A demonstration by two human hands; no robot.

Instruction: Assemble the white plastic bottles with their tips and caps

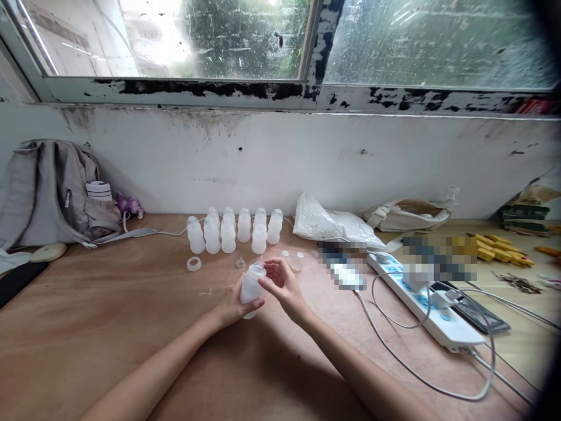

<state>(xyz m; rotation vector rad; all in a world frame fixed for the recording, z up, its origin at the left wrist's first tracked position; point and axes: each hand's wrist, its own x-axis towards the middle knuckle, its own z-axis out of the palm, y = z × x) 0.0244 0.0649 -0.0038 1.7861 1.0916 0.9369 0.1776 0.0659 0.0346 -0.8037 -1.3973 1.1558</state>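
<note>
My left hand is wrapped round the body of a small translucent white bottle, held tilted above the wooden table. My right hand has its fingers curled at the bottle's neck and top. Behind the hands stand several matching bottles in a cluster. A loose ring, a clear nipple and two clear caps lie on the table just beyond the held bottle.
A grey backpack leans at the far left with a flask in its pocket. A white plastic bag, a cloth bag, a white power strip with cables and yellow pieces lie right.
</note>
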